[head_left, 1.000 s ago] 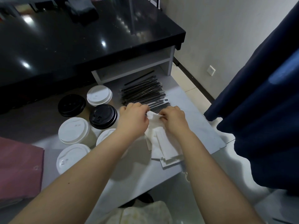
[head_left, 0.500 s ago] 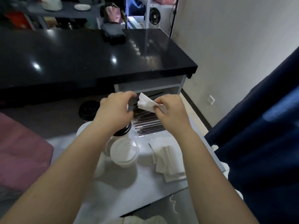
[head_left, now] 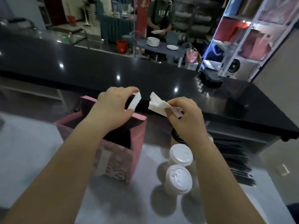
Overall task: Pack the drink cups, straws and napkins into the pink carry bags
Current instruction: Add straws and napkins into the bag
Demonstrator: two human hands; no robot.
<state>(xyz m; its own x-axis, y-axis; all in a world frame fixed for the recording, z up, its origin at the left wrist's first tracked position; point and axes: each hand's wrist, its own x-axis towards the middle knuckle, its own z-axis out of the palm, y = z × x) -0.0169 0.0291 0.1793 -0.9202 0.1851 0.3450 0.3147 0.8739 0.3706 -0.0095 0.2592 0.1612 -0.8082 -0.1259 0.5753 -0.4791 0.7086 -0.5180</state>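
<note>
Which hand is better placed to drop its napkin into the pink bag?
Probably left: the left hand pinches a folded napkin over the open pink bag, while the right hand holds a crumpled napkin off to its side.

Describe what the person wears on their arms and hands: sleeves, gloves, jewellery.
Nothing worn shows. The left hand and right hand are bare: no gloves, rings, watch or bracelet visible. The left forearm and right forearm are uncovered down to the frame's edge, with no sleeve in sight.

Pink bag (head_left: 137,143): upright, open.
Folded napkin (head_left: 135,102): above bag's mouth.
Crumpled napkin (head_left: 157,105): just right of it.
White-lidded cups (head_left: 178,179): two, upright, beside bag.
Straws (head_left: 234,160): black pile, rightmost.
</note>
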